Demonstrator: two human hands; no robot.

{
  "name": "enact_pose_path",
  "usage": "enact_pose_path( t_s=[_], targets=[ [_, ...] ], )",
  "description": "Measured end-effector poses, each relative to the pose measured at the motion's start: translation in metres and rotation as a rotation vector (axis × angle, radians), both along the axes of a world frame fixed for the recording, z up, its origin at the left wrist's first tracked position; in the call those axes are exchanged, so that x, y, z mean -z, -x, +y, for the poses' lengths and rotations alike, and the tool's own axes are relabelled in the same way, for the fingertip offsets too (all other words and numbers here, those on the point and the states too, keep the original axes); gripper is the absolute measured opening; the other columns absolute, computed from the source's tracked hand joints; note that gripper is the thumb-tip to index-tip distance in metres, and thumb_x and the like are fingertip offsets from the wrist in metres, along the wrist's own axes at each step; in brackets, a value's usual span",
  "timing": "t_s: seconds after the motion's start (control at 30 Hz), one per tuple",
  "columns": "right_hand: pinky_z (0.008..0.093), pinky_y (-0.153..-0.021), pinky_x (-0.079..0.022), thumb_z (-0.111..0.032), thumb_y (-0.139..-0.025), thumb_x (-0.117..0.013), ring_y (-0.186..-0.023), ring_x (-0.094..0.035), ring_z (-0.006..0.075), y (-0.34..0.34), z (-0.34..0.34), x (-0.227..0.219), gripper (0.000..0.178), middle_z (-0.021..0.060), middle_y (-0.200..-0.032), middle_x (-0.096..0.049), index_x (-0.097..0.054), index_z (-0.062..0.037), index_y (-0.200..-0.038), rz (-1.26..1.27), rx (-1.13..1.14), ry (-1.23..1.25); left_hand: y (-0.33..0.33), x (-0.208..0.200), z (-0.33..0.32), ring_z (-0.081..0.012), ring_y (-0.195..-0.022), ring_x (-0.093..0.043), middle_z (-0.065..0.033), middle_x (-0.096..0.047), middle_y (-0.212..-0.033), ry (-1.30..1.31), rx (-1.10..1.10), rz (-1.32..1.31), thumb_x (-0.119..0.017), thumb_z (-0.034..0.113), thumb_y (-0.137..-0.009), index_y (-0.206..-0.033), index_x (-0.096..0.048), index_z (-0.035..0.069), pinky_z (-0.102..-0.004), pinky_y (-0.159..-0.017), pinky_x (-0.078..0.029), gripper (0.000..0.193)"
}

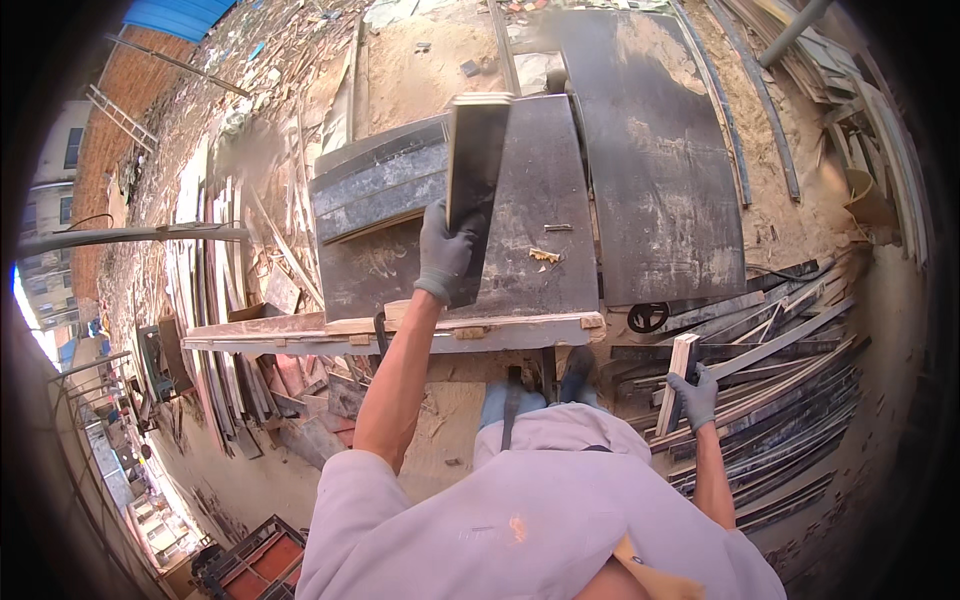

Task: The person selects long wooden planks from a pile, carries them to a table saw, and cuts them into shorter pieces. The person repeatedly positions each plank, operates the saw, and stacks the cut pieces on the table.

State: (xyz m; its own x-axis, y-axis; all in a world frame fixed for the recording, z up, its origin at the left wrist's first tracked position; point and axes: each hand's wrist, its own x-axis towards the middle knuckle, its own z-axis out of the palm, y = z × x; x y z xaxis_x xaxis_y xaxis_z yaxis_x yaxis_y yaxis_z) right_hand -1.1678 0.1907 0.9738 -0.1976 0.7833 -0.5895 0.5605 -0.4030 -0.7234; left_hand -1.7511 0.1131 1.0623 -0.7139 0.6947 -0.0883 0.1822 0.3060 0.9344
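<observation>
In a grey glove, my left hand (445, 250) is closed on the near part of a dark plywood strip (482, 150). Its pale layered edges show at the far end, and it seems to be more than one piece. It stands over a saw-table-like bench top (545, 220) of dark panel. Beside it, to the left, lie several dusty dark strips (385, 185). Out to my right, low by my side, my gloved right hand (695, 395) grips a short stack of plywood strips (675, 385) by its right side.
A wooden rail (480, 333) runs along the bench's near edge. A wood scrap (543, 255) lies on the top. A large dark panel (665, 170) adjoins at the right. Piled strips (770, 420) lie low right; long boards (200, 270) and debris are at the left.
</observation>
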Motion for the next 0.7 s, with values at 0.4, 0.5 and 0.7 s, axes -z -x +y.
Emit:
enact_pose_path(
  t_s=[0.4, 0.5, 0.7],
  targets=[
    [0.0305, -0.088, -0.058, -0.017, -0.082, -0.095, -0.096, -0.069, 0.0125, 0.119, 0.098, 0.006, 0.055, 0.0054, -0.111, -0.076, -0.068, 0.0017, -0.127, -0.024, -0.047, -0.009, 0.143, 0.19, -0.115, -0.0276, -0.108, -0.073, -0.0052, -0.076, -0.124, -0.098, -1.191, -0.989, -0.074, 0.033, -0.105, -0.129, -0.071, 0.009, -0.0543, -0.092, -0.061, 0.034],
    [0.0308, -0.087, -0.058, -0.018, -0.082, -0.095, -0.093, -0.069, 0.0117, 0.16, 0.119, 0.016, 0.056, 0.005, -0.109, -0.076, -0.069, 0.003, -0.126, -0.013, -0.149, 0.021, 0.16, 0.237, -0.152, -0.03, -0.118, -0.066, -0.0057, -0.069, -0.136, 0.011, -1.207, -0.975, -0.073, 0.041, -0.104, -0.14, -0.063, 0.013, -0.0618, -0.089, -0.058, 0.046],
    [0.0259, -0.074, -0.053, -0.032, -0.085, -0.094, -0.086, -0.064, 0.0071, 0.216, 0.138, -0.026, 0.061, 0.0009, -0.104, -0.074, -0.072, 0.0033, -0.129, 0.198, -0.239, 0.215, 0.185, 0.213, -0.124, -0.0277, -0.083, -0.075, -0.0116, -0.075, -0.114, 0.721, -0.636, -0.763, -0.071, 0.073, -0.091, -0.123, -0.07, 0.012, -0.0329, -0.058, -0.063, 0.069]
  ],
)
